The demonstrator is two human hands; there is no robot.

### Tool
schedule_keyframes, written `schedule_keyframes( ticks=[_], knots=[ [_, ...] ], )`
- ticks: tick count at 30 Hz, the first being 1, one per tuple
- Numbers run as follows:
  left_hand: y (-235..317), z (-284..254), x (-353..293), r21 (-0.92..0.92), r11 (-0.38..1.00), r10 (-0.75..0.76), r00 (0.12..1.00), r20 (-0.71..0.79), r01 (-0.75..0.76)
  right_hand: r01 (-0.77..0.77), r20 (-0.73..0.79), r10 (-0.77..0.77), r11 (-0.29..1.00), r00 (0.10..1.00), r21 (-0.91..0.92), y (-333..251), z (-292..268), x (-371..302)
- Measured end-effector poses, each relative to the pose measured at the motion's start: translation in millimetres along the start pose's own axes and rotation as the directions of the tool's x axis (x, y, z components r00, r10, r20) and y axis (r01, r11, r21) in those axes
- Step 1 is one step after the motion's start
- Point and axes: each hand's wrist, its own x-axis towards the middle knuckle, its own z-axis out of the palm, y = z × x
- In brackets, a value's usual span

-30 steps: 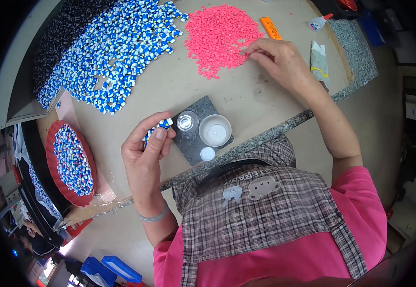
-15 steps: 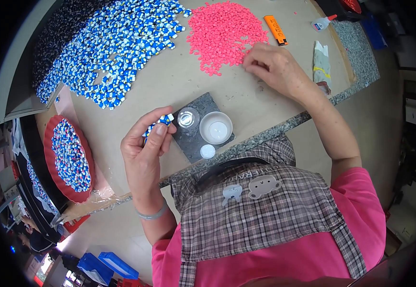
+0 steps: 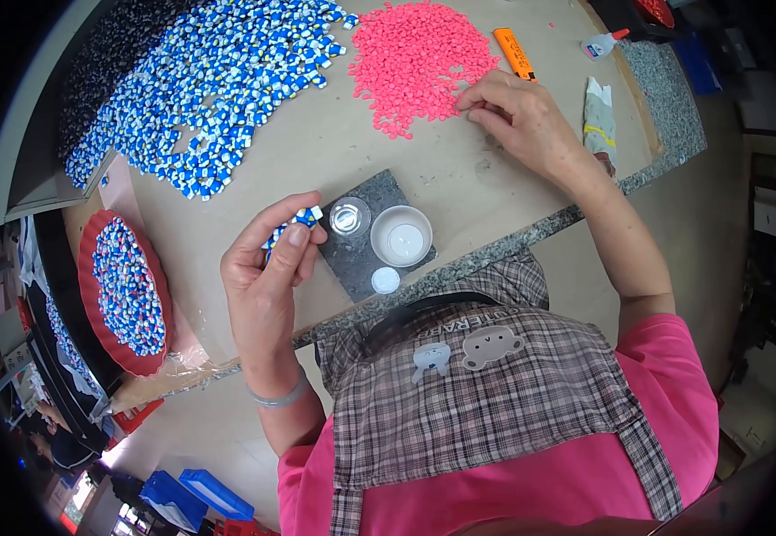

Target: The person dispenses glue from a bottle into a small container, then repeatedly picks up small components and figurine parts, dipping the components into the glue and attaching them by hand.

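Several small blue-and-white pieces (image 3: pixel 306 217) sit between the thumb and curled fingers of my left hand (image 3: pixel 267 268), left of a dark stone slab (image 3: pixel 370 189). My right hand (image 3: pixel 526 125) is at the lower right edge of a heap of small pink pieces (image 3: pixel 419 58). Its thumb and fingertips are drawn together, and what they pinch, if anything, is too small to make out. On the slab stand a small clear dish (image 3: pixel 350 217) and a white bowl (image 3: pixel 403 213) with white stuff inside. A white round cap-like disc (image 3: pixel 386 280) lies near its front edge.
A large heap of blue-and-white pieces (image 3: pixel 218 98) covers the far left. A red scalloped basket (image 3: pixel 166 335) of mixed pieces stands at the left. An orange lighter (image 3: pixel 515 54), a glue bottle (image 3: pixel 600 46) and a wrapped tube-like bundle (image 3: pixel 597 112) lie beyond my right arm.
My right hand has shifted very slightly at the pink heap's edge, its fingers still together. My left hand keeps its hold on the blue-and-white pieces. The whole view has moved slightly.
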Motion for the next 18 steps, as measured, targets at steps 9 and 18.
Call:
schedule_keyframes(
  ticks=[9,18],
  knots=[
    [-2,-4,1,0.005,1.0,-0.004,1.0,0.009,0.004,0.053,0.053,-0.046,0.991,0.998,-0.119,-7,3,2],
    [-2,-5,2,0.002,1.0,0.007,1.0,0.027,-0.007,0.029,0.084,-0.029,1.0,0.996,-0.001,-8,-7,-3]
  ],
)
